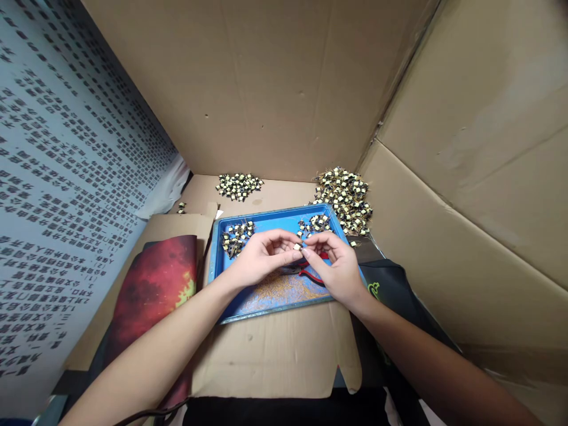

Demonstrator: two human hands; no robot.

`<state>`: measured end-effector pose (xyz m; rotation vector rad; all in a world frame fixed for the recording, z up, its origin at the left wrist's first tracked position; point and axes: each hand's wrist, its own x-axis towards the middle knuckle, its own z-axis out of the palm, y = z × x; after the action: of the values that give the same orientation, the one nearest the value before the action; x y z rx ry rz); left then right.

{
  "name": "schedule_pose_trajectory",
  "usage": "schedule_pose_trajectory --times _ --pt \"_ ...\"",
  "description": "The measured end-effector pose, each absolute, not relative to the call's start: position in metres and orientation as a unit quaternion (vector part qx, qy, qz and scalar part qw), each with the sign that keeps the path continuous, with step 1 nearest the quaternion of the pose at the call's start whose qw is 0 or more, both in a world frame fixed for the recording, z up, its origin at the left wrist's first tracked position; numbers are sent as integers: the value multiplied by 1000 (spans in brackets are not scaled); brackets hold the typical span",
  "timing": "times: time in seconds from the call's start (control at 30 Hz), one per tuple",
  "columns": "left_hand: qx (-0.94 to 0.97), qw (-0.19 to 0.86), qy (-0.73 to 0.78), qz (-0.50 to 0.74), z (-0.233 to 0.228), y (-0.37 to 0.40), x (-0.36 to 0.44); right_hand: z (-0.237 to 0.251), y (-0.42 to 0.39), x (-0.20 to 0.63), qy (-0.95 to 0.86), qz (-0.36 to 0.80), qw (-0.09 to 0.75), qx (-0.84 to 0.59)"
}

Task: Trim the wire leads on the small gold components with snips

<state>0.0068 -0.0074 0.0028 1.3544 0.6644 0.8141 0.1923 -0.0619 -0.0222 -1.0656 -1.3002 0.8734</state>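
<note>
Over a blue tray [266,220], my left hand [265,255] pinches a small transformer [297,246], a coil part with a pale yellow wrap and dark ends. My right hand [333,266] meets it from the other side, its thumb and forefinger closed at the part's edge; any fine wire between those fingertips is too small to make out. Beneath the hands lies a pair of pliers [314,277] with red and black handles, partly hidden. Copper-coloured wire clippings [279,290] are scattered over the tray's near floor.
Inside the tray sit a left pile of transformers [237,236] and a right pile [317,225]. Behind it are a smaller heap [238,186] and a large heap [344,198]. Cardboard walls [266,89] enclose the back and right. A red mat [155,284] and a black mat [390,284] flank the tray.
</note>
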Motion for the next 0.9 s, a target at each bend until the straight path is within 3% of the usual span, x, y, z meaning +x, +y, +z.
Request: schedule_pose_trajectory --times 0.9 --pt "687 548 315 357 -3 -10 5 -14 -63 194 -603 307 554 -484"
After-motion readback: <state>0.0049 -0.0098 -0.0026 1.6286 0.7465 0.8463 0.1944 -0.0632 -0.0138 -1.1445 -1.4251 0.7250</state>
